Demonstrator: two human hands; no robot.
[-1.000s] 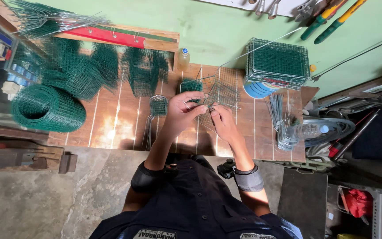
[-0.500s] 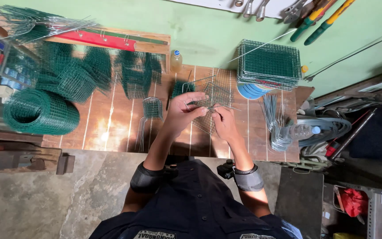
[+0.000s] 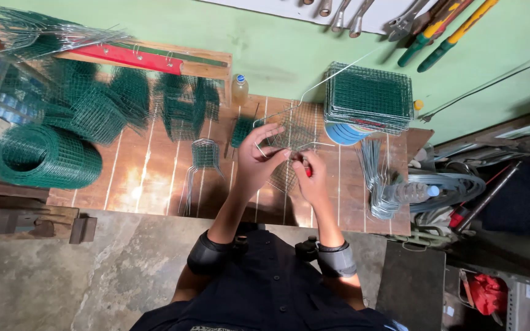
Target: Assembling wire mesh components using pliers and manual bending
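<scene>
While both hands meet over the middle of the table [image 3: 154, 184], the left hand [image 3: 259, 160] has its fingers closed on a small grey mesh panel [image 3: 292, 138] and a loop of bare wire [image 3: 265, 150] at the panel's near edge; the right hand [image 3: 311, 178], touching the left, is wrapped round a red-handled tool [image 3: 307, 172], whose working end I cannot make out. The panel lies tilted just beyond the fingertips, part lifted off the wood. It looks light and springy: thin welded wire, stiff enough to hold its grid yet likely to flex and twist if gripped at one corner. Cut ends along the edges are probably sharp, so the safer hold seems to be on the edge wires, pinched flat between thumb and fingers, close to the spot being worked. The wire should bend readily and spring back a little. Just beyond the right hand sits a stack of green panels [image 3: 369, 98] on a blue tub [image 3: 345, 133]; beside that hand lies a bundle of wires [image 3: 378, 178]. Well out past the left hand rests a green mesh roll [image 3: 44, 156].
</scene>
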